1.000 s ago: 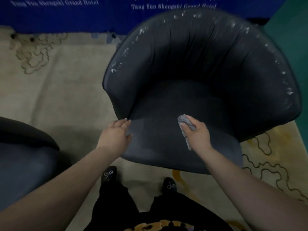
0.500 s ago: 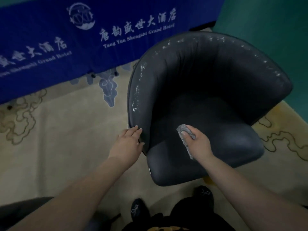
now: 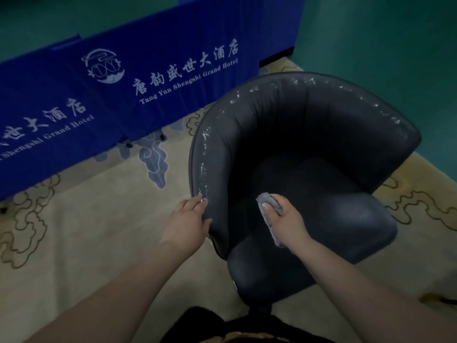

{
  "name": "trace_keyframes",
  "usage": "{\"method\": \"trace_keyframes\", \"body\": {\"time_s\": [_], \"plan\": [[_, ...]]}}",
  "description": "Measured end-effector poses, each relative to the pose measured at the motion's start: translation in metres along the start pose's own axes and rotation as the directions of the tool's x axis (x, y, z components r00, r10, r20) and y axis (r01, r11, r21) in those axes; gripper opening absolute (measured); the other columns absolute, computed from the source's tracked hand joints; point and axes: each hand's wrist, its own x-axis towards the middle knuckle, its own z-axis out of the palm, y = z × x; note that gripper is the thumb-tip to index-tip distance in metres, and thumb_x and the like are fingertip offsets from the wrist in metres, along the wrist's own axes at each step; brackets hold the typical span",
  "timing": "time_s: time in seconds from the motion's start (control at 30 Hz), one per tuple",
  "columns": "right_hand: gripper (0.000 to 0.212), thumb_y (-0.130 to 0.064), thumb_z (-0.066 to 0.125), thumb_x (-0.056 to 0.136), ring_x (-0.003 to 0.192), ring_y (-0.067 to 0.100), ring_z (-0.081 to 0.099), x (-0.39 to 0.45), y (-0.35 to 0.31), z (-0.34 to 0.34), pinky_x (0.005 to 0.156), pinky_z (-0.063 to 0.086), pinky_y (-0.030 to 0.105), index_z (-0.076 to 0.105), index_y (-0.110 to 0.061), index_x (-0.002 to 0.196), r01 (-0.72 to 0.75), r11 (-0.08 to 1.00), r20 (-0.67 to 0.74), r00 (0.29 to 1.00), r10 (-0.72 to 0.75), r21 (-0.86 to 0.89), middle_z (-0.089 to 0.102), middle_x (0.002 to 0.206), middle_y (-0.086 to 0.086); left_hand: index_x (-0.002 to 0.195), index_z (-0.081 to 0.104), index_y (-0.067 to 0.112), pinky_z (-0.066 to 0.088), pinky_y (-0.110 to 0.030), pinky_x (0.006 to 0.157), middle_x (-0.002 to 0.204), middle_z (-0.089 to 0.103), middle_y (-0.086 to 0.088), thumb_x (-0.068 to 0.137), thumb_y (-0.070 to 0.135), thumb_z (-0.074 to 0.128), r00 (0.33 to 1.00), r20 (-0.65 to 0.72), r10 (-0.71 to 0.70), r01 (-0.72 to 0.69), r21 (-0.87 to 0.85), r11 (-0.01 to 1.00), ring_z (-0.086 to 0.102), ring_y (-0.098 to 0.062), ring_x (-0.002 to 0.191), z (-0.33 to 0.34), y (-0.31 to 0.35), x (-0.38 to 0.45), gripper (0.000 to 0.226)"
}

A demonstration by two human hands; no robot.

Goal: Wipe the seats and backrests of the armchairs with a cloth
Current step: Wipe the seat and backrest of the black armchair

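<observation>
Bracing the dark grey tub-shaped leather armchair with our flat left hand, we clutch a bunched grey cloth in our right hand above the seat; pushing could likely swivel the chair away.

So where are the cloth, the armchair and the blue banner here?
cloth (image 3: 265, 199): head view, on its bunched grey top above the thumb.
armchair (image 3: 309, 125): head view, on the inner backrest.
banner (image 3: 158, 78): head view, on the blue fabric by the lettering.
</observation>
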Motion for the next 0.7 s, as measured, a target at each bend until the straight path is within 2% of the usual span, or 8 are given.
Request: {"method": "trace_keyframes", "body": {"time_s": [0.1, 0.2, 0.33, 0.43, 0.47, 0.5, 0.6, 0.7], "plan": [[0.019, -0.028, 0.057, 0.094, 0.088, -0.002, 0.058, 0.008, -0.007, 0.008, 0.071, 0.043, 0.013, 0.056, -0.034, 0.112, -0.006, 1.000, 0.001, 1.000, 0.006, 0.016, 0.061, 0.097, -0.018, 0.147, 0.036, 0.021, 0.020, -0.028, 0.114, 0.155, 0.031, 0.004, 0.096, 0.040, 0.048, 1.000, 0.000, 0.000, 0.000, -0.018, 1.000, 0.027, -0.017, 0.137, -0.004, -0.010, 0.009, 0.056], [0.016, -0.028, 0.057, 0.093, 0.085, 0.005, 0.061, 0.012, -0.013, 0.021, 0.076, 0.054, 0.028, 0.057, -0.035, 0.108, -0.033, 0.999, -0.002, 0.999, 0.033, 0.022, 0.063, 0.094, -0.013, 0.147, 0.036, 0.020, 0.020, -0.028, 0.114, 0.153, 0.033, 0.003, 0.096, 0.039, 0.049, 1.000, 0.008, 0.006, -0.006, -0.031, 1.000, 0.027, -0.018, 0.137, -0.010, -0.029, 0.021, 0.056], [0.027, -0.028, 0.061, 0.092, 0.088, 0.006, 0.062, 0.026, -0.019, 0.044, 0.065, 0.045, 0.007, 0.063, -0.020, 0.117, -0.043, 0.999, -0.104, 0.994, 0.039, -0.030, 0.064, 0.104, 0.001, 0.147, 0.038, 0.020, 0.021, -0.028, 0.113, 0.152, 0.036, 0.001, 0.096, 0.038, 0.050, 0.997, 0.040, 0.058, -0.057, -0.024, 0.998, 0.029, -0.020, 0.135, -0.015, -0.059, 0.048, 0.055], [0.016, -0.026, 0.058, 0.092, 0.079, 0.018, 0.064, 0.034, -0.026, 0.064, 0.059, 0.047, 0.018, 0.068, -0.018, 0.102, -0.035, 0.999, -0.177, 0.984, 0.035, 0.004, 0.067, 0.089, 0.009, 0.147, 0.037, 0.021, 0.022, -0.027, 0.112, 0.153, 0.035, 0.002, 0.096, 0.039, 0.048, 0.984, 0.098, 0.148, -0.148, -0.005, 0.989, 0.031, -0.019, 0.135, -0.017, -0.079, 0.072, 0.055], [0.013, -0.027, 0.057, 0.092, 0.078, 0.019, 0.063, 0.037, -0.028, 0.072, 0.061, 0.048, 0.022, 0.068, -0.021, 0.094, -0.036, 0.999, -0.213, 0.976, 0.039, 0.018, 0.068, 0.083, 0.008, 0.148, 0.036, 0.022, 0.024, -0.027, 0.111, 0.154, 0.033, 0.003, 0.096, 0.041, 0.048, 0.977, 0.115, 0.180, -0.183, 0.013, 0.983, 0.031, -0.019, 0.135, -0.017, -0.085, 0.081, 0.056], [0.011, -0.029, 0.057, 0.093, 0.081, 0.013, 0.064, 0.038, -0.031, 0.081, 0.061, 0.048, 0.018, 0.067, -0.026, 0.089, -0.054, 0.998, -0.255, 0.965, 0.063, 0.042, 0.068, 0.080, 0.002, 0.148, 0.035, 0.024, 0.025, -0.027, 0.111, 0.154, 0.032, 0.004, 0.096, 0.042, 0.047, 0.969, 0.131, 0.207, -0.212, 0.021, 0.977, 0.031, -0.018, 0.136, -0.018, -0.091, 0.089, 0.056], [0.011, -0.037, 0.054, 0.093, 0.084, -0.016, 0.057, 0.039, -0.033, 0.106, 0.063, 0.039, -0.002, 0.060, -0.041, 0.102, -0.127, 0.986, -0.363, 0.918, 0.160, 0.111, 0.062, 0.089, -0.022, 0.149, 0.032, 0.025, 0.024, -0.027, 0.111, 0.156, 0.027, 0.005, 0.096, 0.042, 0.047, 0.940, 0.191, 0.284, -0.287, -0.016, 0.958, 0.028, -0.017, 0.138, -0.021, -0.106, 0.111, 0.057], [0.020, -0.041, 0.051, 0.094, 0.094, -0.004, 0.058, 0.041, -0.030, 0.128, 0.071, 0.037, 0.006, 0.058, -0.037, 0.113, -0.208, 0.965, -0.443, 0.858, 0.260, 0.162, 0.063, 0.103, -0.018, 0.149, 0.033, 0.024, 0.024, -0.029, 0.112, 0.156, 0.026, 0.002, 0.097, 0.039, 0.047, 0.899, 0.225, 0.377, -0.377, -0.042, 0.925, 0.028, -0.020, 0.139, -0.027, -0.121, 0.131, 0.056]]}}
